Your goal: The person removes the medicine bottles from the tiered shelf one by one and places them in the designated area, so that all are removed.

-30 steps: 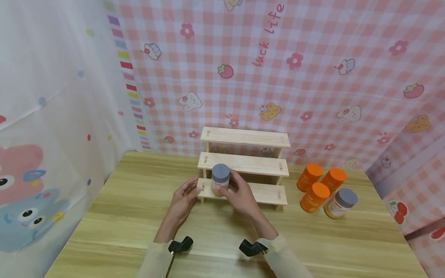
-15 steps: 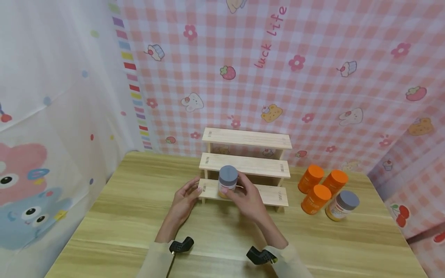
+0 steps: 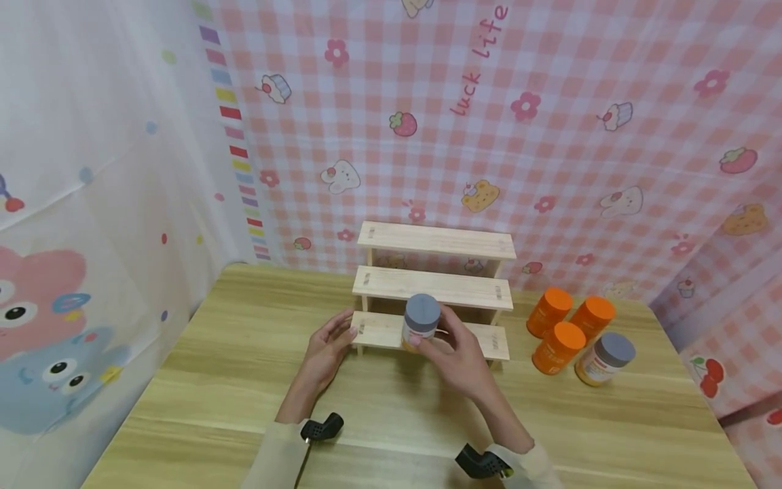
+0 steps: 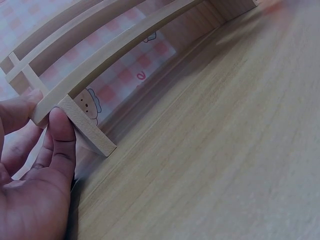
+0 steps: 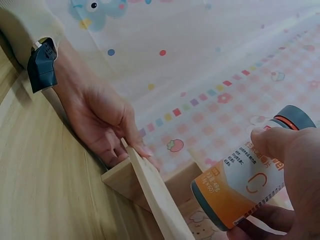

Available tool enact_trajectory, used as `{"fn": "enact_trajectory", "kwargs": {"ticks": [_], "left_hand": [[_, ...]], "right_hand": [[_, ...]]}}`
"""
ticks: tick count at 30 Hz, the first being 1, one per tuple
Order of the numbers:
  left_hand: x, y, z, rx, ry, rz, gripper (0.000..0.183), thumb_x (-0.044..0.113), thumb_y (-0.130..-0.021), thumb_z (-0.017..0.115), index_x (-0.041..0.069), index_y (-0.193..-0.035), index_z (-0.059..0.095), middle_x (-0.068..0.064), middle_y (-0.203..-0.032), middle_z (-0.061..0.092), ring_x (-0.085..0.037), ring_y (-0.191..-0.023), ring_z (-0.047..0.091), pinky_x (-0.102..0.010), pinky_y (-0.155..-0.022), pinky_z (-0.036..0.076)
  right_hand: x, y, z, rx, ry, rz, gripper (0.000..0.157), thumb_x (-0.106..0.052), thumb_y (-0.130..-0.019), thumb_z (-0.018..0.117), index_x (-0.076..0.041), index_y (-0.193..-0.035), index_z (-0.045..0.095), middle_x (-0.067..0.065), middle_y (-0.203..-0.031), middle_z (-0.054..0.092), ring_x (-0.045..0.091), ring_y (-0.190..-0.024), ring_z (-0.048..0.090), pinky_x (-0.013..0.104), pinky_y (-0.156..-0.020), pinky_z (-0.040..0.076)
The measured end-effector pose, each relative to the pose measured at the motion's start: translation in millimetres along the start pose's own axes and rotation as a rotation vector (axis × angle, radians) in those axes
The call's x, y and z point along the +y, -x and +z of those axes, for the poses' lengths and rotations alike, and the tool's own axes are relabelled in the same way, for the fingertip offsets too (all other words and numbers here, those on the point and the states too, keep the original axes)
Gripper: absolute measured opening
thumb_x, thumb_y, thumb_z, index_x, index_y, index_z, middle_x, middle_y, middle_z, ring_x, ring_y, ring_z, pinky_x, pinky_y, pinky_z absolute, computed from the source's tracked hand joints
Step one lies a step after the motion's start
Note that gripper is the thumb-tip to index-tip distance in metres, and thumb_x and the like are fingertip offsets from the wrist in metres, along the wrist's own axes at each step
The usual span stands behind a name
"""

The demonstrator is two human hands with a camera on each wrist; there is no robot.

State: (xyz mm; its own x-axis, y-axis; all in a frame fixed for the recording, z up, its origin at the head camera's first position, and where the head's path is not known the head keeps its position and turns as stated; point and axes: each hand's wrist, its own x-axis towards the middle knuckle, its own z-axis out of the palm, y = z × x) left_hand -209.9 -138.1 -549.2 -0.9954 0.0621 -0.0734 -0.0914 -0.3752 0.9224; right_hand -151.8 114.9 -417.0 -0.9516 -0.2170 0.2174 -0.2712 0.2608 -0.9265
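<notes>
In the head view my right hand (image 3: 462,356) grips a pill bottle (image 3: 421,320) with a grey lid at the lowest step of a three-tier wooden display stand (image 3: 381,331). Close up in the right wrist view, the bottle (image 5: 240,180) has an orange and white label, with the thumb on its near side and fingers behind. Whether its base touches the board I cannot tell. At the stand's left end, my left hand (image 3: 326,350) pinches the corner of the lowest board (image 4: 55,100) between thumb and fingers, as the left wrist view shows.
Right of the stand, three orange bottles (image 3: 559,348) and another grey-lidded bottle (image 3: 605,360) stand close together on the wood-grain table (image 3: 244,380). A pink checked cloth (image 3: 427,156) hangs right behind the stand, and a white printed cloth (image 3: 122,204) at the left.
My right hand has carried the grey-lidded pill bottle rightward along the lowest step, from near its left end towards the middle. The left hand stays at the board's corner.
</notes>
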Motion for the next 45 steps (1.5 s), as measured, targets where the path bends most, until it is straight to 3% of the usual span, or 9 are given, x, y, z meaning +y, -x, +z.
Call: {"fn": "enact_trajectory", "kwargs": {"ticks": [9,17,23,29,35,45], "left_hand": [[0.6,-0.8,-0.5,0.006,-0.002,0.003,0.052,0.003,-0.096,0.062,0.003,-0.146,0.046,-0.008,-0.122,0.055,-0.012,-0.099,0.059,-0.020,-0.074,0.052],[1.3,-1.3,0.3,-0.003,0.005,0.009,0.052,0.003,-0.096,0.063,0.002,-0.145,0.046,-0.008,-0.122,0.055,-0.012,-0.100,0.058,-0.021,-0.075,0.052],[2.2,-2.4,0.8,-0.011,-0.008,0.015,0.054,0.003,-0.095,0.063,0.002,-0.146,0.045,-0.009,-0.122,0.055,-0.012,-0.100,0.058,-0.020,-0.076,0.052],[3.0,-2.3,1.8,-0.008,0.003,0.002,0.053,0.002,-0.095,0.063,0.002,-0.146,0.045,-0.010,-0.124,0.054,-0.012,-0.100,0.058,-0.021,-0.076,0.051],[1.8,-1.0,1.8,-0.006,0.016,-0.010,0.054,0.002,-0.095,0.063,0.001,-0.146,0.045,-0.009,-0.122,0.054,-0.012,-0.100,0.058,-0.021,-0.076,0.051],[0.8,-0.8,2.4,-0.002,0.021,-0.001,0.052,0.001,-0.095,0.063,0.002,-0.145,0.047,-0.009,-0.122,0.055,-0.013,-0.100,0.058,-0.020,-0.075,0.052]], "right_hand": [[0.5,8.2,-15.4,0.017,0.043,-0.017,0.057,-0.012,-0.089,0.075,-0.013,-0.141,0.051,0.012,-0.131,0.059,0.034,-0.120,0.057,0.056,-0.101,0.047],[35.0,11.0,-33.7,0.050,0.067,-0.014,0.060,-0.017,-0.089,0.076,-0.021,-0.142,0.049,0.005,-0.134,0.057,0.027,-0.121,0.056,0.051,-0.104,0.045],[41.6,20.7,-50.7,0.072,0.085,-0.017,0.059,-0.022,-0.090,0.074,-0.027,-0.143,0.048,0.000,-0.132,0.057,0.019,-0.120,0.055,0.040,-0.103,0.047],[43.5,31.6,-66.8,0.110,0.083,-0.038,0.060,-0.015,-0.091,0.073,-0.021,-0.145,0.048,0.003,-0.130,0.058,0.012,-0.117,0.056,0.018,-0.099,0.045],[49.2,42.9,-85.2,0.154,0.080,-0.069,0.057,-0.005,-0.090,0.072,-0.014,-0.142,0.050,0.002,-0.125,0.059,0.008,-0.113,0.057,0.016,-0.097,0.045],[65.5,64.6,-114.7,0.191,0.128,-0.013,0.053,-0.004,-0.093,0.068,-0.009,-0.142,0.049,-0.006,-0.120,0.061,0.006,-0.109,0.058,0.014,-0.093,0.046]]}}
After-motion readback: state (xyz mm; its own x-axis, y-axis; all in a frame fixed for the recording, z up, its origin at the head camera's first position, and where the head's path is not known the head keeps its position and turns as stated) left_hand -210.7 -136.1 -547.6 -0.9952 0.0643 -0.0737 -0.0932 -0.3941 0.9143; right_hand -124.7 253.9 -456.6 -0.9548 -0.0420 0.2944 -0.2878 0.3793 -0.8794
